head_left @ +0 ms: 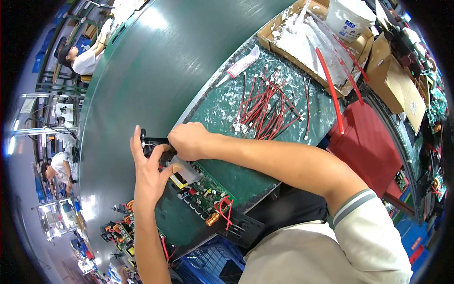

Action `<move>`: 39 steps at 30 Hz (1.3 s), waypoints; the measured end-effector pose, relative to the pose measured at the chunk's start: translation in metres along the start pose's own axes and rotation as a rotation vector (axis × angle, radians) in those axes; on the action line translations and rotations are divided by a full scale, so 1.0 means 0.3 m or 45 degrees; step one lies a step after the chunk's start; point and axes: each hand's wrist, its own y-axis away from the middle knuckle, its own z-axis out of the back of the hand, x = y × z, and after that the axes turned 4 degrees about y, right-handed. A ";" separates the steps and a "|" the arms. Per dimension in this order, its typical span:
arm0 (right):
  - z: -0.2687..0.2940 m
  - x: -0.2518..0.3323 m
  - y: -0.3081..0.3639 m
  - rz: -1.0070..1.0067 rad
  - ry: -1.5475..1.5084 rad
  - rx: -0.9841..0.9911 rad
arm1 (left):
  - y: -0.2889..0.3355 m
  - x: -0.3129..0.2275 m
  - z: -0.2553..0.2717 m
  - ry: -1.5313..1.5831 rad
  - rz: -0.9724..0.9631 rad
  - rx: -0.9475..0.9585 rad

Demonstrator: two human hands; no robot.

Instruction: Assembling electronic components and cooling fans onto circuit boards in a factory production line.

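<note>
A green circuit board (208, 191) lies on the bench below my hands, with a yellow transformer, a copper coil (212, 218), red wires and a black finned plate (243, 228) at its near end. My left hand (150, 177) grips the board's far end, thumb by a greyish translucent sheet (188, 171) and forefinger stretched out past a black part (145, 139). My right hand (190, 141) is closed in a fist just beside it. A dark bar shows between the fist and that black part; what the fist holds is mostly hidden.
Red-and-black wire leads (269, 106) lie beyond my right forearm, by a white tube (243, 62). A cardboard tray (309, 64) with white paste and a white bucket (349, 21) stand far right. More circuit boards (124, 232) sit left; a green belt (127, 75) runs alongside. Two people work beyond.
</note>
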 end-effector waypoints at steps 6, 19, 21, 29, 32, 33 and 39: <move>0.016 -0.019 -0.015 0.059 0.010 -0.056 | -0.024 0.013 -0.005 0.010 -0.036 0.007; 0.018 -0.032 -0.046 0.004 0.007 0.052 | -0.008 0.031 -0.023 -0.005 -0.053 0.000; 0.012 -0.026 -0.032 0.017 0.001 0.032 | 0.000 0.033 -0.024 0.002 -0.052 -0.005; 0.005 -0.033 -0.026 0.092 -0.015 -0.065 | 0.007 0.041 -0.026 -0.113 -0.120 -0.063; 0.016 -0.027 -0.030 0.045 0.016 0.021 | 0.005 0.029 -0.024 0.007 -0.051 -0.032; 0.014 -0.023 -0.027 0.031 0.002 0.036 | 0.007 0.033 -0.028 -0.011 -0.042 -0.032; 0.018 -0.024 -0.034 0.018 0.013 0.071 | 0.018 0.019 -0.031 -0.014 -0.033 -0.061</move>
